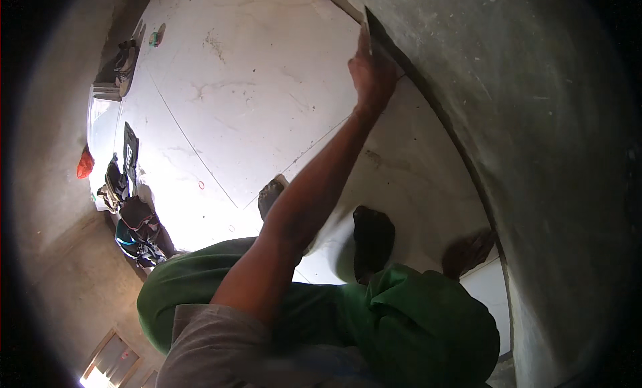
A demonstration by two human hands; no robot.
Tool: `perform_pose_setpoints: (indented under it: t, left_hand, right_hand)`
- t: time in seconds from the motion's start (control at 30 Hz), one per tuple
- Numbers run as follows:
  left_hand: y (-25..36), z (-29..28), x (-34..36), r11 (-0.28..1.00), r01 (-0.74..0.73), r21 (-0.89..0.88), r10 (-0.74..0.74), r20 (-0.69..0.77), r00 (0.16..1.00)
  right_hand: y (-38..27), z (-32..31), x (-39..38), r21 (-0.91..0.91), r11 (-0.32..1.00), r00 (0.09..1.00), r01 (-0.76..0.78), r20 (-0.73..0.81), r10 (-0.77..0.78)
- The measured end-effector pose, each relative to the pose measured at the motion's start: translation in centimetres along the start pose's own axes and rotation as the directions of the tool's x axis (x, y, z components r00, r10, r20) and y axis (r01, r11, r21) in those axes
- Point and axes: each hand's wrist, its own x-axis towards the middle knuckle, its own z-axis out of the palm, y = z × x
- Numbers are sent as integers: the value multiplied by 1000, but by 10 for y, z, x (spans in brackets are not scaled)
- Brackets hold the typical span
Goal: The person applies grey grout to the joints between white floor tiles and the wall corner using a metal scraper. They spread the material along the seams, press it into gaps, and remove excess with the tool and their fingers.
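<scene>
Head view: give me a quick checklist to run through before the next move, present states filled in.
1. Left hand gripping the thin flat tool: ok.
2. Tool beside the base of the grey wall: ok.
3. Tool edge touching the wall: cannot tell.
4. Right hand located: not ok, none can be made out.
5. White floor free of marks: not ok, dark specks and smudges show.
6. Dark shoes apart from the tool: ok.

unfinished-looking room: bare cement walls (568, 154), tiled floor (267, 54)
</scene>
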Motion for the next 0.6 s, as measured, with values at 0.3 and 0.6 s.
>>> perform_pose_setpoints:
  t: [0.3,0.6]
  left_hand:
    - [-2,26,-92,950,-311,-13,307,-123,944]
    - [-2,-23,-6,999,25,-41,-25,6,1000]
  right_hand:
    - [-1,-2,10,91,974,967,207,-167,-190]
    - [2,4,-4,3,999,999,40,-11,-40]
